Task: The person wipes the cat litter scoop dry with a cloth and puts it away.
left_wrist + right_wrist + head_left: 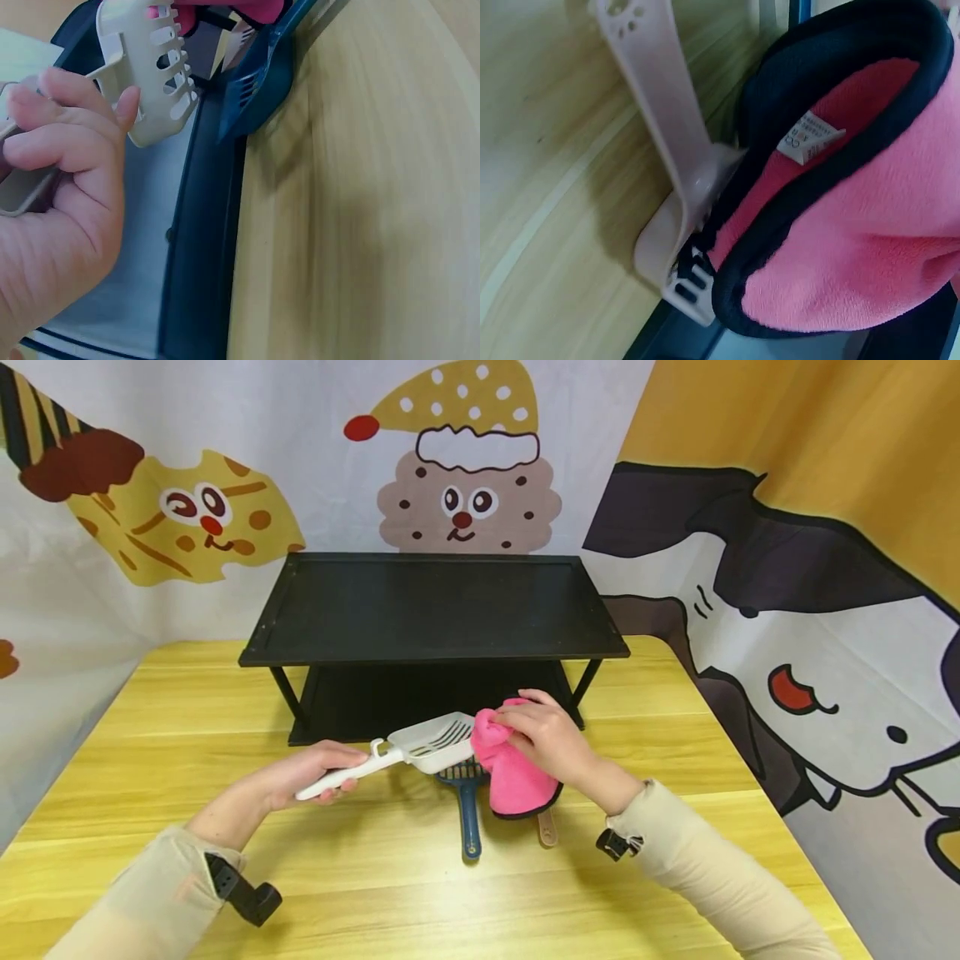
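Observation:
In the head view my left hand (pixel 303 771) grips the handle of a white slotted litter scoop (pixel 420 739), holding it above the table and tilted. My right hand (pixel 553 739) clutches a bunched pink cloth (pixel 521 785) with black edging against the scoop's far end. A white label (pixel 808 137) shows inside the cloth in the right wrist view, where the hand itself is out of sight. Below lie a dark blue scoop (pixel 468 818) and a pale pink scoop (pixel 548 831), the latter mostly covered by the cloth.
A black two-tier rack (pixel 442 610) stands at the back of the wooden table (pixel 360 893), its lower shelf (pixel 360 702) just behind the scoops. Printed cartoon curtains (pixel 322 410) hang behind and to the right.

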`<state>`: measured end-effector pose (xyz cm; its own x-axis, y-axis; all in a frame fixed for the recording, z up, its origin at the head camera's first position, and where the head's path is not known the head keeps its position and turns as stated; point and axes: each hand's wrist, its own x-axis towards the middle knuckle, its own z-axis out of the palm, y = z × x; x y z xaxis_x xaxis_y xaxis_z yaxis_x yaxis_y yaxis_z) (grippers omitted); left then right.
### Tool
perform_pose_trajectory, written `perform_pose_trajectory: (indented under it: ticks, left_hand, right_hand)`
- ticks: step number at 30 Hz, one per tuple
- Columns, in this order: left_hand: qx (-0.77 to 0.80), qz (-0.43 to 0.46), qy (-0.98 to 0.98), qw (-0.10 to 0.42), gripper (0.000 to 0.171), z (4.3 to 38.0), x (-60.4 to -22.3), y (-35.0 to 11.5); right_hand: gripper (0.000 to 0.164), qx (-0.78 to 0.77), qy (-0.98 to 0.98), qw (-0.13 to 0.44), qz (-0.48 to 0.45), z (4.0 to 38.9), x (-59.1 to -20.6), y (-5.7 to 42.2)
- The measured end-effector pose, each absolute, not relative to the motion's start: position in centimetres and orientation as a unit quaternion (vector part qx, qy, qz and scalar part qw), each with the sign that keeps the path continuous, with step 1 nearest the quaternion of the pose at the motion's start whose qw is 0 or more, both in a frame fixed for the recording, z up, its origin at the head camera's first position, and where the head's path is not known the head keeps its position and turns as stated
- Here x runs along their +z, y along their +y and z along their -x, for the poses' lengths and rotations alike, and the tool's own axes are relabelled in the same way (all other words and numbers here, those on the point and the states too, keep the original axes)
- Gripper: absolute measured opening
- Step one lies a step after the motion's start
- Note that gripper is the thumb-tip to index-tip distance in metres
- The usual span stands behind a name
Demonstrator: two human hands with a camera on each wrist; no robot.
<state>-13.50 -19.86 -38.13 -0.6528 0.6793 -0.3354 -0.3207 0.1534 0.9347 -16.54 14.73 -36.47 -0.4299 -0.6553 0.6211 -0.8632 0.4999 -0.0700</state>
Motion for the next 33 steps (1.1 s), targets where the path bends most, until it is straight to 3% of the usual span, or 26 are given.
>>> perform_pose_trajectory:
  ticks: [7, 17, 25, 33]
  left_hand:
    - [0.581, -0.167, 0.706, 0.369, 0.05, 13.6, -37.5, -21.3]
    - [0.449, -0.239, 0.808, 0.299, 0.035, 13.4, -36.1, -20.4]
    - [0.403, -0.265, 0.83, 0.281, 0.029, 13.3, -35.4, -18.9]
    - [0.378, -0.3, 0.84, 0.248, 0.026, 13.6, -34.7, -18.4]
  right_hand:
    - [0.03, 0.233, -0.836, 0.259, -0.424, 17.1, -36.0, 16.0]
    - [0.03, 0.207, -0.862, 0.24, -0.396, 16.9, -33.6, 14.6]
    - [0.029, 0.113, -0.832, 0.251, -0.483, 17.3, -33.2, 11.7]
    - [0.025, 0.065, -0.817, 0.199, -0.537, 17.0, -32.6, 9.5]
